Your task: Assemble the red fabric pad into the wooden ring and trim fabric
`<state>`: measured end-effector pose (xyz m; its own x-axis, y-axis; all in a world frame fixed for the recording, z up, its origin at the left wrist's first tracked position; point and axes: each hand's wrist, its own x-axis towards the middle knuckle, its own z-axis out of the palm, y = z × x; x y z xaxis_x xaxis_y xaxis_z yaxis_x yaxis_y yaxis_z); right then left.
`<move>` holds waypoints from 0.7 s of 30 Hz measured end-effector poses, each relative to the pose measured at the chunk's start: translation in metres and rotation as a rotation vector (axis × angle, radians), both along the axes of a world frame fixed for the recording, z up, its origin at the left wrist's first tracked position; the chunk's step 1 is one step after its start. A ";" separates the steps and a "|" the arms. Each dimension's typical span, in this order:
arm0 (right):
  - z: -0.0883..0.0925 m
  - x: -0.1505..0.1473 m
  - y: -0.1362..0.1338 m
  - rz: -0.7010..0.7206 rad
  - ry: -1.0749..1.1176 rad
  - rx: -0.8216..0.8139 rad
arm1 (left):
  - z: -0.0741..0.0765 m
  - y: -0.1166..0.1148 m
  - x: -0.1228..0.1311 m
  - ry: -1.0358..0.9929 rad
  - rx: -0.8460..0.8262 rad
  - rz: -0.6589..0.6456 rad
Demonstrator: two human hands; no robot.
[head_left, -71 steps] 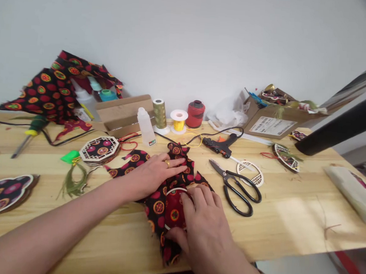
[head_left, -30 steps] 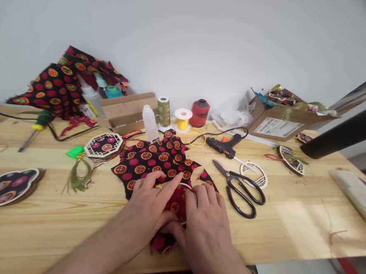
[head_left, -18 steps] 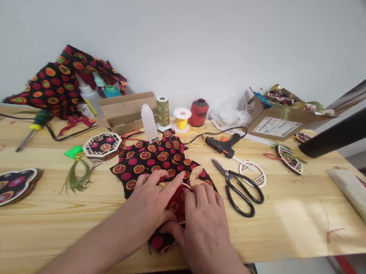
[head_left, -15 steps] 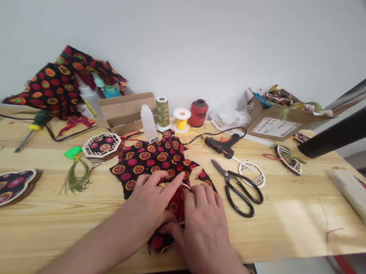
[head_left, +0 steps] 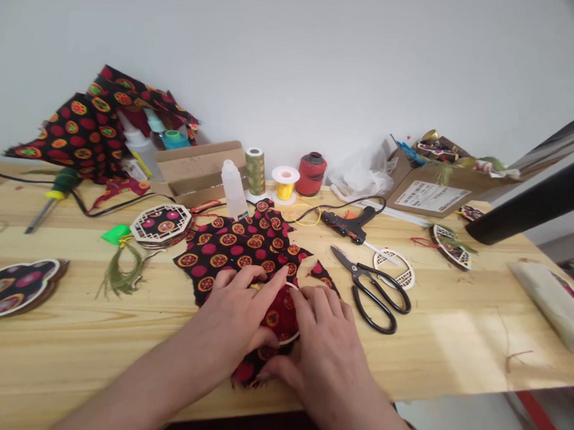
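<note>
Frame [head_left: 295, 335] half-hidden by left hand [head_left: 226, 321], right hand [head_left: 324, 353]

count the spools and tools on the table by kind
olive-gold thread cone: 1
yellow-gold spool: 1
red thread spool: 1
scissors: 1
hot glue gun: 1
screwdriver: 1
total: 6
</note>
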<state>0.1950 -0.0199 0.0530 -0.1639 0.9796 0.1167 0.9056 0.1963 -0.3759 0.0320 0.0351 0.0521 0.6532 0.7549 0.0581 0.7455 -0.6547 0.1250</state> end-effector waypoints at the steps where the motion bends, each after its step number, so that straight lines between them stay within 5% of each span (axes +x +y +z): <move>1: 0.000 0.001 -0.001 0.002 0.004 -0.017 | -0.001 0.000 0.000 0.003 0.004 -0.002; 7: 0.017 0.019 0.008 0.088 0.159 -0.116 | 0.000 -0.003 0.005 -0.014 -0.066 0.025; 12: 0.036 0.030 0.058 0.136 0.218 0.038 | 0.024 -0.002 0.015 0.112 -0.330 0.073; 17: 0.025 0.005 0.125 0.434 0.009 0.109 | 0.042 0.003 0.024 0.160 -0.420 0.113; 21: 0.013 -0.008 0.152 0.567 -0.118 0.080 | 0.044 0.004 0.025 0.175 -0.433 0.109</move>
<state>0.1871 0.1324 0.0655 -0.6761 0.7241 0.1361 0.6857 0.6860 -0.2433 0.0568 0.0391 0.0964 0.5409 0.7502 -0.3803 0.8411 -0.4870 0.2355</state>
